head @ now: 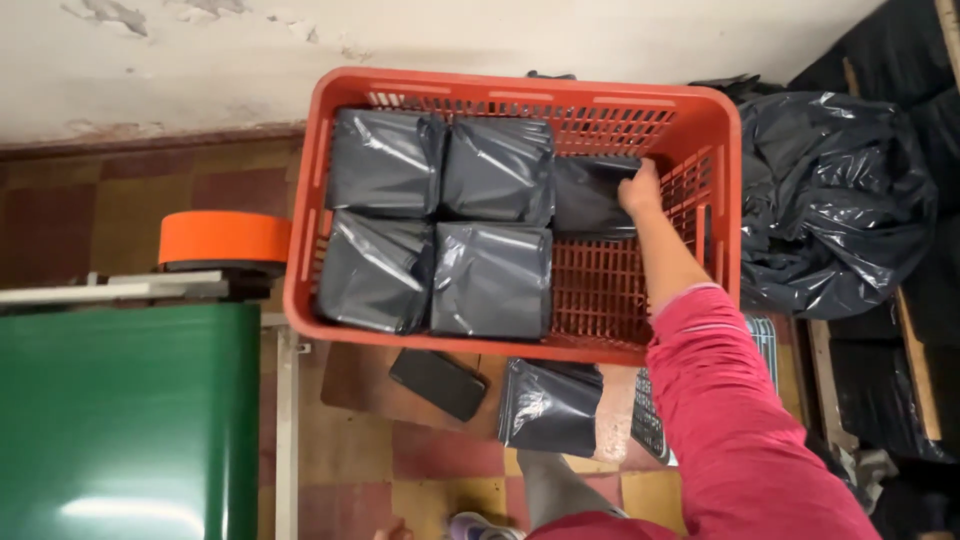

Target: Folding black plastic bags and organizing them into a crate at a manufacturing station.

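Note:
An orange plastic crate (510,95) stands on the floor against the wall. Several grey plastic mailer packages lie in it in two rows. My right hand (640,190), in a pink sleeve, reaches into the crate's far right corner and grips a dark grey package (590,195) pressed against the back wall. My left hand is out of sight. One more grey package (550,405) lies on the floor just in front of the crate, beside a black phone (438,383).
A green conveyor surface (120,420) with an orange roll (224,238) fills the left side. A large black plastic bag (830,200) sits right of the crate. A checked tile floor (420,480) and my shoe (475,527) show below.

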